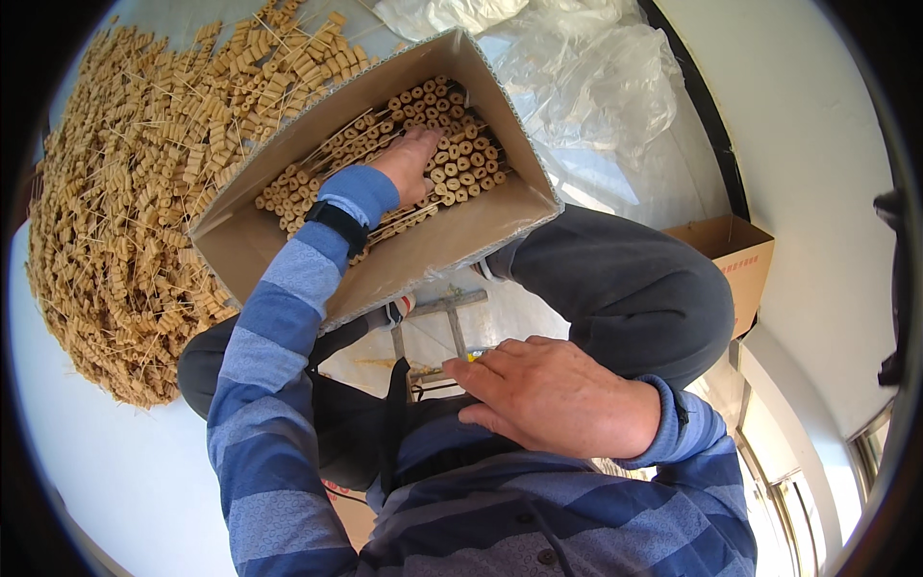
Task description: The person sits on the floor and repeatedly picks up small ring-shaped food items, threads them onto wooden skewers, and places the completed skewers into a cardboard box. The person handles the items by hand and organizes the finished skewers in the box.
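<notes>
An open cardboard box [385,281] stands tilted in front of my knees. Inside it lie bundled skewers [469,165], thin sticks carrying tan, ring-shaped pieces whose round ends face up toward me. My left hand [409,162] reaches into the box and rests on the skewers, its fingers laid forward and its thumb apart; the fingertips are partly hidden. Over my lap hovers my right hand [562,394], back upward, with a gap between thumb and forefinger. Nothing shows in it.
A large heap of similar skewers [144,212] spreads on the left. Clear plastic sheeting [606,82] lies beyond the box. Another cardboard box [740,274] stands right of my knee, by a white wall [798,115]. A metal frame [452,313] shows between my legs.
</notes>
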A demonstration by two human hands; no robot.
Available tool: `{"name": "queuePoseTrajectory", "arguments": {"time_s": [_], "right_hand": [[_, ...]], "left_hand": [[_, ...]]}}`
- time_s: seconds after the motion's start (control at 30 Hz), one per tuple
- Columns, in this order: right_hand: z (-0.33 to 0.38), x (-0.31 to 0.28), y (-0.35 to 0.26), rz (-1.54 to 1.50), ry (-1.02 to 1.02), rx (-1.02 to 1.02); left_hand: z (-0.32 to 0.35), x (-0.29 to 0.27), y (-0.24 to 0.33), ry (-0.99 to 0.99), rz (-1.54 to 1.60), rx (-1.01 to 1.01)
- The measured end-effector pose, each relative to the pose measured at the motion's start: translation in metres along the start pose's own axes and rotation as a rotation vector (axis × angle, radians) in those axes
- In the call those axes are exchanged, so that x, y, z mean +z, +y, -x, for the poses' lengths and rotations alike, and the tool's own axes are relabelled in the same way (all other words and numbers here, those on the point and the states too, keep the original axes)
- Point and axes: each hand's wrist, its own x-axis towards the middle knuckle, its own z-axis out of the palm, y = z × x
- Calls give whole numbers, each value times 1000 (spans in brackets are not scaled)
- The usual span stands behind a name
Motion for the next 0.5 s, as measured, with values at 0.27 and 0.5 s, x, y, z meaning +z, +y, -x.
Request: {"name": "queuePoseTrajectory", "arguments": {"time_s": [0.27, 0.5], "right_hand": [[-3, 4, 0, 56, 69, 22], [-5, 7, 0, 115, 64, 38]], "left_hand": [[0, 6, 19, 54, 70, -82], [-1, 24, 19, 269, 128, -99]]}}
